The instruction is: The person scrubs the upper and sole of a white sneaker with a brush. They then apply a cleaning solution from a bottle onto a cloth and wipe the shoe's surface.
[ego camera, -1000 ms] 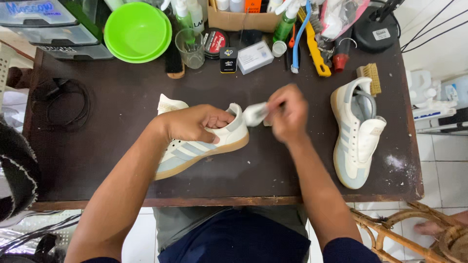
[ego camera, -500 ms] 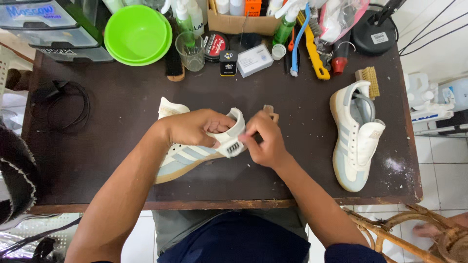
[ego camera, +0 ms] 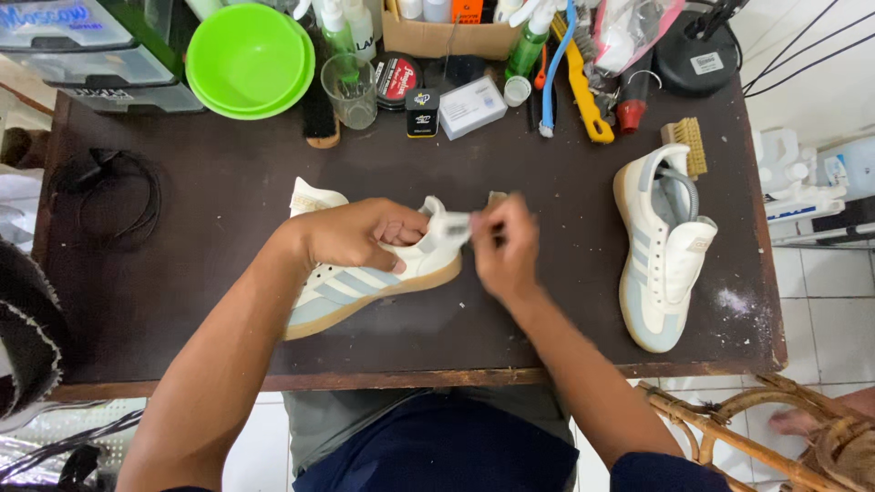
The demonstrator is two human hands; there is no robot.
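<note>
A cream sneaker [ego camera: 351, 290] with pale blue stripes and a tan sole lies on its side in the middle of the dark table [ego camera: 200, 237]. My left hand [ego camera: 351, 232] grips its upper from above. My right hand [ego camera: 501, 246] is at the heel end, fingers pinched on a small pale piece, blurred, pressed against the heel. The matching second sneaker [ego camera: 663, 251] stands upright at the right of the table with a grey shoe tree inside.
Along the back edge sit stacked green bowls [ego camera: 248, 56], a glass [ego camera: 350, 89], small tins, a white box [ego camera: 471, 107], bottles, brushes and a yellow tool [ego camera: 583, 91]. A black cable [ego camera: 114, 196] lies at left. A rattan chair [ego camera: 756, 428] stands at lower right.
My right hand came down from above the heel onto it, then shifted slightly right along the heel. The left hand and the sneaker stay put.
</note>
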